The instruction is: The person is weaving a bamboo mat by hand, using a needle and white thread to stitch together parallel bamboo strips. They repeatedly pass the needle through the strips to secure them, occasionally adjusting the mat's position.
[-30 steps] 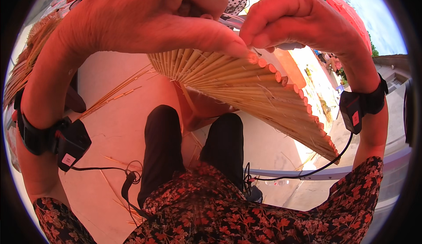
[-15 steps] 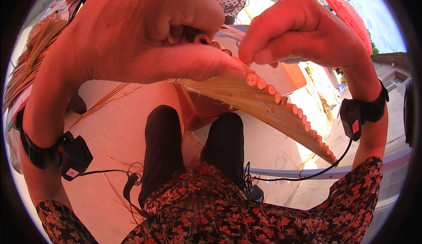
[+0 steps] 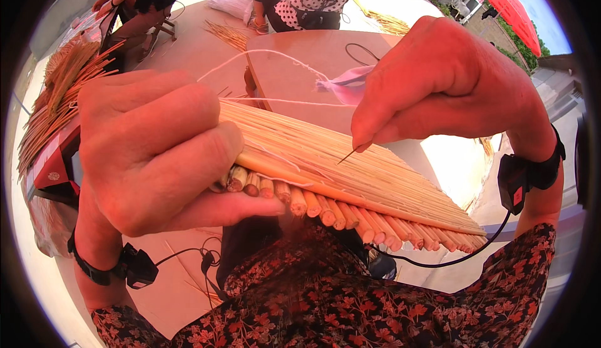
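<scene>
One thin needle (image 3: 347,156) sits pinched between the thumb and forefinger of my right hand (image 3: 441,85); its tip slants down and to my left, across the long axis of the stalk panel (image 3: 325,150), and whether it touches the stalks I cannot tell; the panel lies below those fingertips, running from my left hand (image 3: 153,154) away to the lower right, with the row of cut ends (image 3: 339,221) along its near side; my left fingers are curled tight around its left end, thumb beneath the cut ends, so that hand is the nearer; white thread (image 3: 269,51) loops beyond the panel
</scene>
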`<move>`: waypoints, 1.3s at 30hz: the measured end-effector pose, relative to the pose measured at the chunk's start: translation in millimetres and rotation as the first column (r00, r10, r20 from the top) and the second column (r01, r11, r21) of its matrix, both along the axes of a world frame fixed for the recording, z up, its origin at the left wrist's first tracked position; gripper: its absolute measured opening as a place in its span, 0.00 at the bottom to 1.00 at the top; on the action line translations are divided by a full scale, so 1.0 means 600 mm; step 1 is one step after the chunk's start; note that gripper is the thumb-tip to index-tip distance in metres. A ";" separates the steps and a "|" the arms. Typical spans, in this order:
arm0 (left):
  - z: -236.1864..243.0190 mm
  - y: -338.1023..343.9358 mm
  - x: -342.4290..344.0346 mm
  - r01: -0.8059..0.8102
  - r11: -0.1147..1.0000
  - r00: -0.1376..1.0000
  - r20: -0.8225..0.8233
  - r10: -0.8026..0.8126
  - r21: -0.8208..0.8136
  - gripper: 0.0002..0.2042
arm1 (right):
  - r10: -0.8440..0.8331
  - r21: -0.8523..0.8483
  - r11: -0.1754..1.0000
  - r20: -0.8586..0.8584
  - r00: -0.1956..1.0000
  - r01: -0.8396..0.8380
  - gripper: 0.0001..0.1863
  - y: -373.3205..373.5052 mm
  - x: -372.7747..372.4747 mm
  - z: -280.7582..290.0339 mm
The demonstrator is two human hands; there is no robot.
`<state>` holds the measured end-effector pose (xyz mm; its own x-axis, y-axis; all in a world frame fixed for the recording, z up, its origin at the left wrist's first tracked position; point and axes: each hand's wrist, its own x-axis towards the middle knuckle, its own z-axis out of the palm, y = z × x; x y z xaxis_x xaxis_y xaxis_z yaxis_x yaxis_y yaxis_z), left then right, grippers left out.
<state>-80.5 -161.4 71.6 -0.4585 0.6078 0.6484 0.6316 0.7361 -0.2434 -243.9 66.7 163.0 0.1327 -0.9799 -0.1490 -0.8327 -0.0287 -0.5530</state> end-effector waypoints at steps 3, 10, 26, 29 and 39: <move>0.001 0.011 0.063 -0.114 0.993 0.991 0.075 0.112 0.032 0.29 | 0.069 -0.131 0.989 -0.006 0.998 -0.069 0.05 -0.015 0.021 -0.002; -0.003 0.033 0.094 -0.069 0.998 0.995 0.076 0.069 -0.004 0.31 | -0.136 -0.230 0.957 0.196 0.971 0.180 0.04 0.001 0.087 -0.076; -0.001 0.012 0.090 0.015 1.000 1.000 -0.002 -0.015 -0.016 0.33 | 0.068 -0.294 0.955 0.063 0.996 -0.047 0.03 -0.016 0.103 -0.096; -0.004 0.010 0.090 0.026 1.000 1.000 -0.006 -0.026 -0.016 0.32 | 0.077 -0.310 0.949 0.051 0.996 -0.057 0.03 -0.019 0.097 -0.098; -0.006 0.016 0.096 0.023 0.998 1.000 0.000 -0.023 -0.056 0.28 | 0.105 -0.338 0.937 0.029 0.994 -0.089 0.04 0.000 0.105 -0.104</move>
